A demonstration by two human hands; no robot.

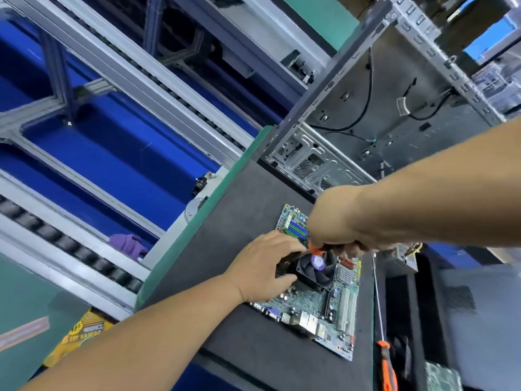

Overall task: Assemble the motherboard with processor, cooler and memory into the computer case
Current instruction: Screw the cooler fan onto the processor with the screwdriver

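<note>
Lying open on its side at the far end of the dark mat (239, 348), the case (394, 114) shows its bare inner panel with loose black cables (366, 108) trailing across it. Left of the mat runs a roller conveyor (70, 249) over blue framing, with a purple cloth (128, 245) beside the rollers. Nearer on the mat, well apart from the case, sits the motherboard (315, 303), flat, its port side toward the person and blue and green memory slots (296, 228) at its far end. On the board stands the cooler (317, 270), a black fan with a round purple label. The left hand (265, 270) curls its fingers around the cooler's left edge, gripping it. The right hand (335, 221) comes in from above, fist clenched around an orange-handled tool (317, 249) held just over the fan; the tool's tip is hidden. Right of the board, along the mat's edge, lies a long screwdriver (386, 368) with an orange and black handle, untouched. A yellow packet (81, 338) shows under the left forearm.
</note>
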